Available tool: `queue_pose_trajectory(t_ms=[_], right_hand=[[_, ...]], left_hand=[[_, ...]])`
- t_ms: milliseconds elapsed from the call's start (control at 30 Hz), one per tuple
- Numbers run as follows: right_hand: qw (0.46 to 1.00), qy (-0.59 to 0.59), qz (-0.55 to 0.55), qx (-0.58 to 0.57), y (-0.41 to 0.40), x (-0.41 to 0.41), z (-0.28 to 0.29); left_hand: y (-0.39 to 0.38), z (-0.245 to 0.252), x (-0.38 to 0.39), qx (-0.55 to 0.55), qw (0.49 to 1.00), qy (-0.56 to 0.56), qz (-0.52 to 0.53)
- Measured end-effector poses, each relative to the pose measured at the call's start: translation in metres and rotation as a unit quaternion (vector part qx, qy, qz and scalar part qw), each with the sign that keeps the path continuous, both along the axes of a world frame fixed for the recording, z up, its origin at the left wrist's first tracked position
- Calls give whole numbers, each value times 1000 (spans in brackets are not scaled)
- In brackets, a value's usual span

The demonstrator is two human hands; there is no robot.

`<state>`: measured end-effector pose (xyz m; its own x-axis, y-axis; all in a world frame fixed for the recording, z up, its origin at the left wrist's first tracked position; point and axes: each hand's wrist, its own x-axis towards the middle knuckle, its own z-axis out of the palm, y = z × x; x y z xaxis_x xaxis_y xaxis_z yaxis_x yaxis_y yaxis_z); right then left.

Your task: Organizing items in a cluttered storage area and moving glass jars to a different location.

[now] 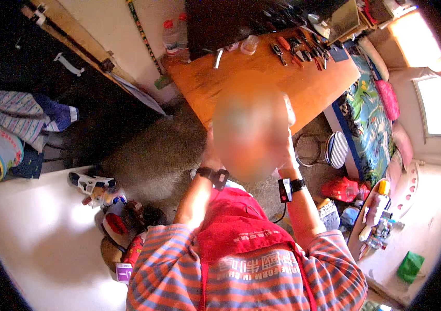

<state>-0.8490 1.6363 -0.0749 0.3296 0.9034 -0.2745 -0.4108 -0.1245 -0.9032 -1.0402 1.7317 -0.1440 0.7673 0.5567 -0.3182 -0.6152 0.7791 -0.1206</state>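
My left hand [210, 149] and my right hand [289, 155] reach forward at the front of an orange-brown wooden table [195, 83]. A large blurred patch between them hides most of the fingers and whatever lies there. Just past the right hand, at the edge of the blur, shows part of a whitish object [289, 110] too indistinct to name. Each wrist wears a black strap with a small device. A red apron [240, 221] covers my front. Whether either hand grips something is hidden.
Hand tools [302, 48] and a clear plastic cup [249, 44] lie along the table's far side. Red-capped bottles [170, 39] stand behind its left corner. To the right are a striped stool [337, 149], a bed [370, 101] and a red plastic bag [340, 189].
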Motion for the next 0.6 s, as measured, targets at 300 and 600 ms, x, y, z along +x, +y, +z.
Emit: queue_pose_trajectory(t_ms=[300, 600], right_hand=[[962, 146, -207, 101, 45, -5, 40], [963, 80, -234, 107, 46, -5, 23]], left_hand=[[8, 7, 6, 48, 993, 34, -102], [-5, 82, 4, 327, 879, 342, -50]])
